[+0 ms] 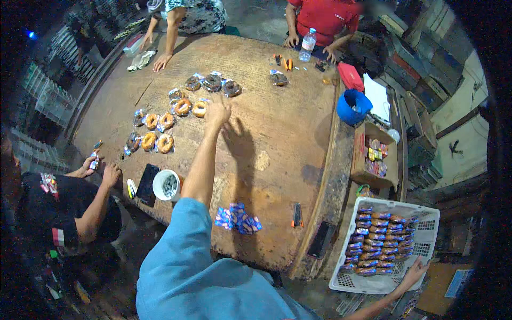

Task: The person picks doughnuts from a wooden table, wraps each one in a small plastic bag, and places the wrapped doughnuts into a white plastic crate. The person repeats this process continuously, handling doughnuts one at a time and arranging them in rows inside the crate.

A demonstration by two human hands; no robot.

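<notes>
My left hand (218,113) reaches over the wooden table, just right of a wrapped doughnut (199,108); its fingers are blurred, and whether they touch the wrapper is unclear. Other wrapped ring doughnuts, some golden like this one (149,141) and some dark like this one (212,83), lie in loose groups to the left and beyond. At the lower right, my right hand (416,273) grips the rim of a white plastic crate (384,287). Rows of packaged doughnuts (378,242) stand on edge inside it. Blue printed wrappers (238,218) lie in front of me.
Co-workers' hands are at the left (110,175), far left (162,63) and far right (293,40). A white tub (162,185), a dark tablet (148,182), thread snips (297,216) and a water bottle (307,45) stand or lie about. A phone (321,240), cardboard box (357,160) and blue container (347,106) line the right edge.
</notes>
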